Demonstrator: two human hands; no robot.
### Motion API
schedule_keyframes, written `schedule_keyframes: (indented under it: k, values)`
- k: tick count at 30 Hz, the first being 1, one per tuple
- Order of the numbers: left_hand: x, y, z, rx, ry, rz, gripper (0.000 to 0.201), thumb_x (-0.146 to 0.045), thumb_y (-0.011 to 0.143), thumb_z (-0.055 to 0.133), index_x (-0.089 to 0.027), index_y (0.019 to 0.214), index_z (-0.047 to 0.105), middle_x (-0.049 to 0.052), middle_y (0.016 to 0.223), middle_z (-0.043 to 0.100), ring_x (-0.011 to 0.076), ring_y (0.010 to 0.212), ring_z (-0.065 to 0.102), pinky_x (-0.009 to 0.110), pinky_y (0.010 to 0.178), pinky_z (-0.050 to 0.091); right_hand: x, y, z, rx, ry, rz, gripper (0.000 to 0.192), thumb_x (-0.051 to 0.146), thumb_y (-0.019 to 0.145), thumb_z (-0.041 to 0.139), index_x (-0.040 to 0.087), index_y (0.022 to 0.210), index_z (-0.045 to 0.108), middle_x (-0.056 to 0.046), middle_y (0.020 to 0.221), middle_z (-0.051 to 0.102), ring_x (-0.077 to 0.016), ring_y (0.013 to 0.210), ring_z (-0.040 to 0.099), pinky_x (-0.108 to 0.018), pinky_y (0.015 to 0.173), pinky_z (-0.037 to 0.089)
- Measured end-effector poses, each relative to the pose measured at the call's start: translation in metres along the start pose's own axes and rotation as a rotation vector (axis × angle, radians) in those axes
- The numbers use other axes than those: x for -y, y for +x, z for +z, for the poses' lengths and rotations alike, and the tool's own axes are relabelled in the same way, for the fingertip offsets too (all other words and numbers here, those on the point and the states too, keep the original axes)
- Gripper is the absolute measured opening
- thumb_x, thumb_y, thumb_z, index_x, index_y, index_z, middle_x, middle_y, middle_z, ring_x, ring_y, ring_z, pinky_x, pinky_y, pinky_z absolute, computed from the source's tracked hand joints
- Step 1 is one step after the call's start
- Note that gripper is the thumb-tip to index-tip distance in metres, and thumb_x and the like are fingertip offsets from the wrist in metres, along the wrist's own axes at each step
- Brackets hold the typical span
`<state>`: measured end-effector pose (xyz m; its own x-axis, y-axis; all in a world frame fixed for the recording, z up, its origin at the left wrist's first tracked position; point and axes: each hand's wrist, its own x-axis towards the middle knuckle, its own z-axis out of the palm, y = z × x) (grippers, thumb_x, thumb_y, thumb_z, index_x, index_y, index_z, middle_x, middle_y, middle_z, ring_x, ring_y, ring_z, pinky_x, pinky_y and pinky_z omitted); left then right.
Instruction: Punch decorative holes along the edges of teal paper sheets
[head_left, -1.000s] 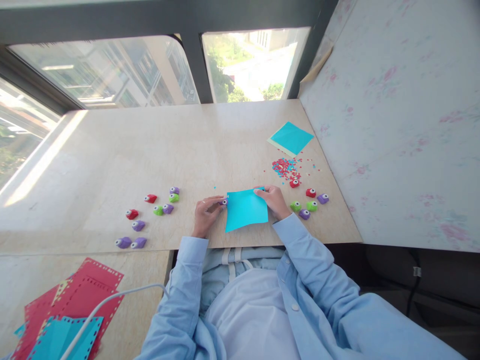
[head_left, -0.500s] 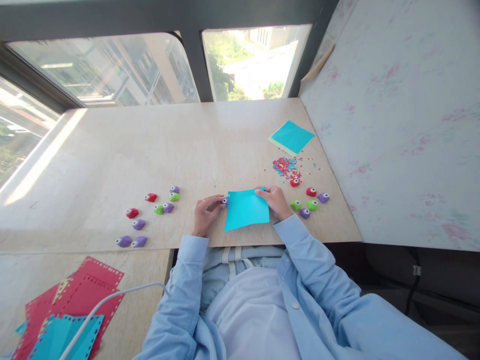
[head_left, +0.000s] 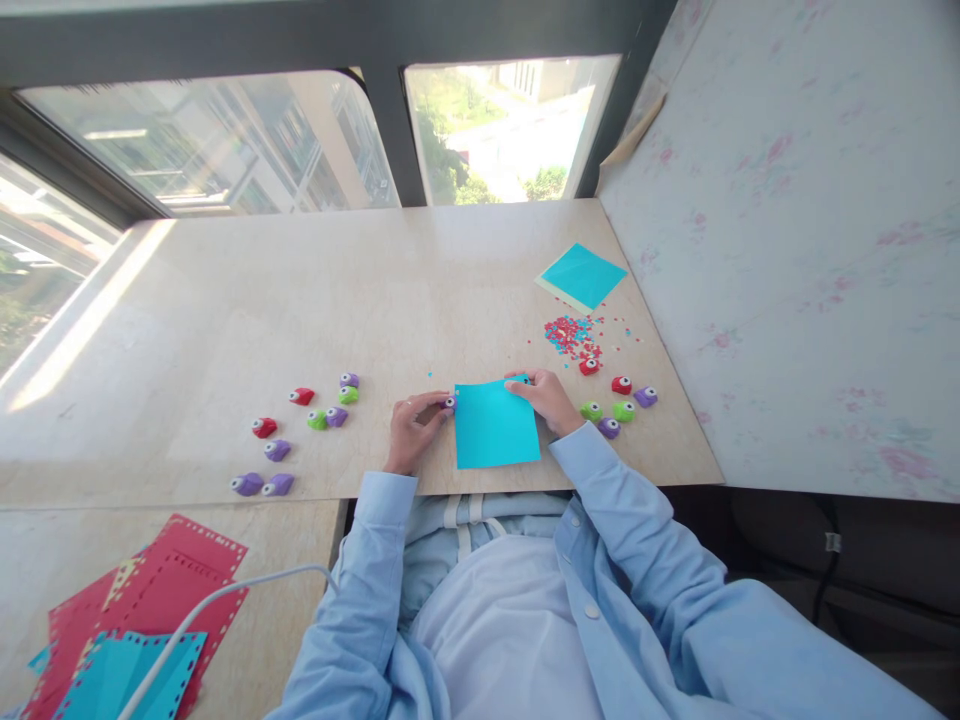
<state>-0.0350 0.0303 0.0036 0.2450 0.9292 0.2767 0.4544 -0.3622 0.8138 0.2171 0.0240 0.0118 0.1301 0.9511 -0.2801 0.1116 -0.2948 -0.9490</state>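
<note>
In the head view, my left hand [head_left: 415,428] pinches a small purple craft punch [head_left: 449,402] at the left edge of a blue sheet of paper [head_left: 496,430]. A small hole shows near the sheet's upper left corner. My right hand [head_left: 549,400] grips the sheet by its upper right corner, thumb on top and fingers behind. Several red, green and purple punches, such as a green punch [head_left: 317,420], lie left of my left hand. More of them, among them a red punch [head_left: 621,384], lie right of my right hand.
A pile of red and blue paper bits [head_left: 571,335] lies beyond my right hand. Behind it are blue and cream sheets [head_left: 584,275]. Punched red sheets [head_left: 172,570] and a punched blue sheet [head_left: 142,670] lie at the lower left, under a white cable [head_left: 225,592]. A wall [head_left: 795,250] bounds the right side.
The blue sheet has turned slightly, its lower edge swinging right and levelling. My right hand has shifted a little left with its corner. My left hand stays at the left edge with the punch.
</note>
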Motion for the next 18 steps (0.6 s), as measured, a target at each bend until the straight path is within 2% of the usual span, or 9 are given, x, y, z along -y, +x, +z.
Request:
schedule_keyframes:
  k: [9, 18]
  values:
    - [0.003, -0.001, 0.0, 0.024, 0.063, 0.031, 0.019, -0.029, 0.085, 0.066, -0.029, 0.103, 0.072, 0.002, 0.105, 0.075, 0.0219, 0.097, 0.068, 0.043, 0.094, 0.05, 0.003, 0.01, -0.005, 0.067, -0.015, -0.036, 0.045, 0.042, 0.065, 0.071, 0.011, 0.098, 0.073, -0.002, 0.069, 0.065, -0.0118, 0.056, 0.049, -0.024, 0.051, 0.036]
    - [0.004, -0.002, 0.001, 0.009, 0.054, 0.006, 0.02, -0.035, 0.086, 0.064, -0.027, 0.103, 0.071, 0.002, 0.104, 0.075, 0.0203, 0.098, 0.069, 0.041, 0.093, 0.051, 0.012, 0.023, -0.011, 0.257, 0.166, 0.042, 0.047, 0.043, 0.059, 0.079, 0.012, 0.095, 0.074, -0.002, 0.07, 0.068, -0.0128, 0.056, 0.054, -0.024, 0.051, 0.04]
